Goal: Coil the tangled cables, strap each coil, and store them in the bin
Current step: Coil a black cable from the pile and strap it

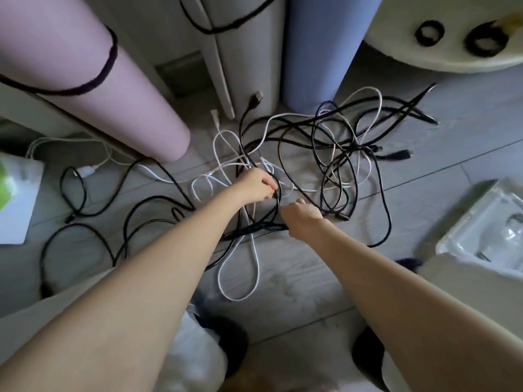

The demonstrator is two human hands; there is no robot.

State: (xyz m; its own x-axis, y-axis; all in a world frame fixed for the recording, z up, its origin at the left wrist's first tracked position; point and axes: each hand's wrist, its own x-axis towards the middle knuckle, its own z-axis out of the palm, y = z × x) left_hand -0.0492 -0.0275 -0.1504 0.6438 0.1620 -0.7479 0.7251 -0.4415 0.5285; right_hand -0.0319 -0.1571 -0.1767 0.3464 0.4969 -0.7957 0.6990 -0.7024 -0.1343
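A tangle of black and white cables (334,154) sprawls over the grey floor. My left hand (256,185) pinches a black cable (278,190) near the middle of the tangle. Just to its right, my right hand (301,219) grips a bundle of black cable (254,229) that runs off to the left. A white cable (237,267) loops toward me between my arms. A clear plastic bin (481,222) stands at the right edge, with something small inside it. Two black straps (428,32) lie curled on a round cream surface at the top right.
A pink roll (93,72), a grey roll and a blue roll (319,49) stand at the back, two of them wound with black straps. More black cable (93,230) lies at the left by a white box (17,199). A cardboard flap (467,281) sits beside the bin.
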